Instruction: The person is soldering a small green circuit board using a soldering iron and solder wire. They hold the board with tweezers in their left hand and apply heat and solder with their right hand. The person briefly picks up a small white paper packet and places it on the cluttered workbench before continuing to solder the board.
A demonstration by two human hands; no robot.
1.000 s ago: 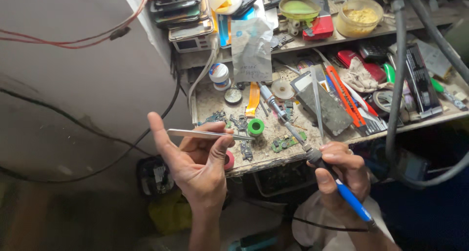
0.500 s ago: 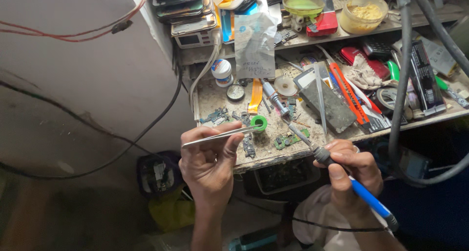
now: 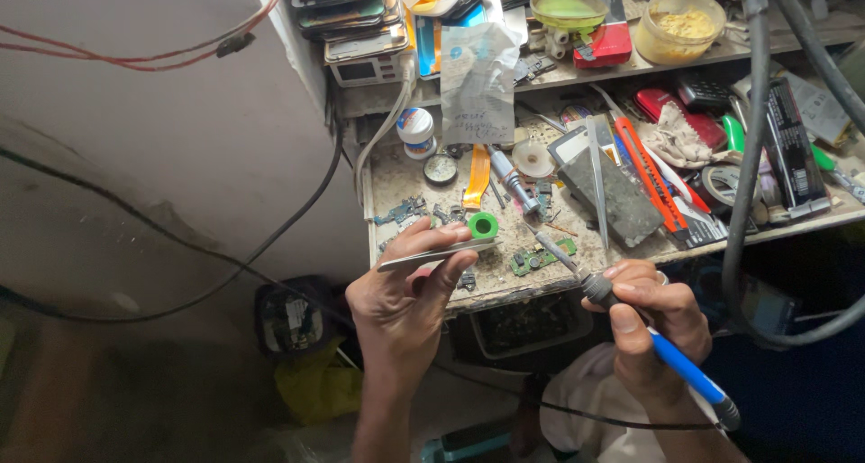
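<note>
Pinching thin, stiff steel tweezers (image 3: 437, 254) mid-shank, the left hand (image 3: 401, 301) clamps lightly; the right hand (image 3: 649, 323) grips a blue-handled soldering iron (image 3: 631, 323) behind its hot tip.

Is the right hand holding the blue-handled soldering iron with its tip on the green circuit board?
No: the right hand holds the blue-handled soldering iron, its tip raised near the green circuit board.

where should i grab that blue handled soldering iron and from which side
Grip the blue-handled soldering iron on its dark collar and blue handle, coming from the lower right like the right hand: the metal tip points up-left toward the small green circuit board.
</note>
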